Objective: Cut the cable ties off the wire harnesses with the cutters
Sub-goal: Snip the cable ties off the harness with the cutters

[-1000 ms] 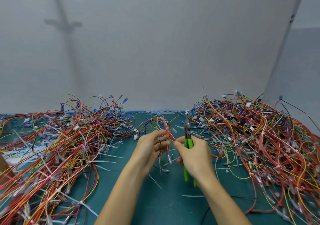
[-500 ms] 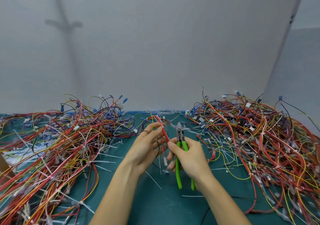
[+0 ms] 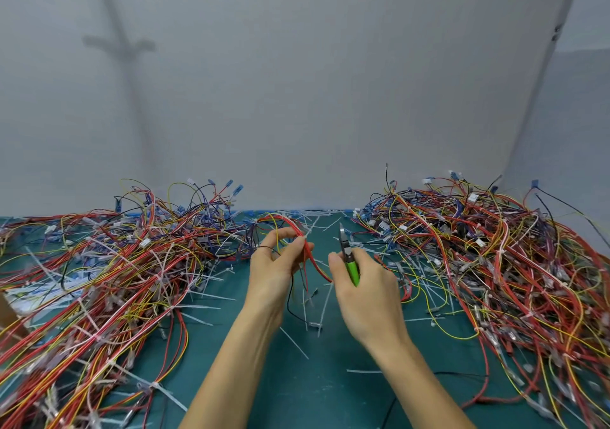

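Pinching a harness (image 3: 312,258) of red and yellow wires between thumb and fingertips of the left hand (image 3: 275,273), raised over the middle of the green mat (image 3: 297,389). Gripping the cutters (image 3: 347,252) in the right hand (image 3: 368,291), fingers curled round the green handles, metal tip pointing up and away, just right of the harness and apart from it. Hard to tell blades parted or closed. Flanked by the left pile (image 3: 115,273) and the right pile (image 3: 488,263) of tangled harnesses, both resting on the mat. Strewn with cut white ties (image 3: 324,305) beneath and between the hands
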